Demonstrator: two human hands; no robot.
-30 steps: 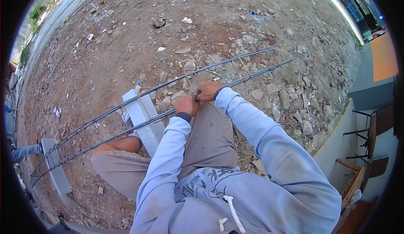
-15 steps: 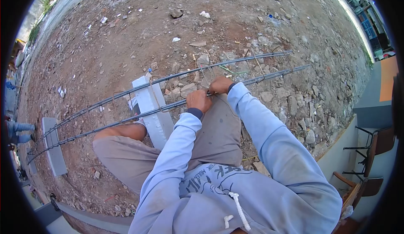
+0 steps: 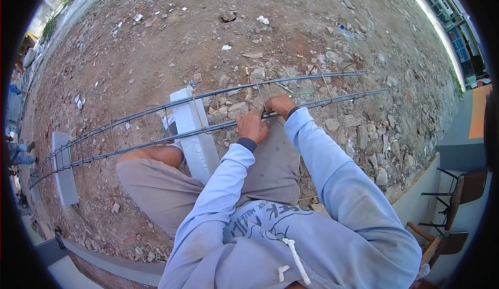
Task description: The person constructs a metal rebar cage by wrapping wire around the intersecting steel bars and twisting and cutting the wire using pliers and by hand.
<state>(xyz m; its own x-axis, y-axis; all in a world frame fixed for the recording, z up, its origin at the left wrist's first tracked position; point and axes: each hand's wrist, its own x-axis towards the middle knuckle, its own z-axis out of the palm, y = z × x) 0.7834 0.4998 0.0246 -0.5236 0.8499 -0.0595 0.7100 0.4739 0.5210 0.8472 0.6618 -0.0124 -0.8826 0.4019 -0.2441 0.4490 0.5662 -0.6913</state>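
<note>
A long, narrow rebar cage (image 3: 156,144) of ridged steel bars and thin wire stirrups lies slantwise in front of my knees. My left hand (image 3: 252,126) is closed on the near bars, above my bent leg. Just right of it, my right hand (image 3: 281,105) has its fingers curled in at the same spot, where a stirrup (image 3: 261,95) meets the near bars. My fingertips are partly hidden behind the knuckles, and any small piece of wire between them is too small to make out.
A pale block (image 3: 189,133) supports the cage beside my foot, and another block (image 3: 64,172) supports its left part. Stony ground with rubble (image 3: 364,133) lies around. Chairs (image 3: 460,193) stand at the right by a wall. A person's legs (image 3: 20,153) show at far left.
My left hand has turned, its fingers more spread along the bars. The stirrup between my hands now stands out more clearly. The whole view has shifted slightly.
</note>
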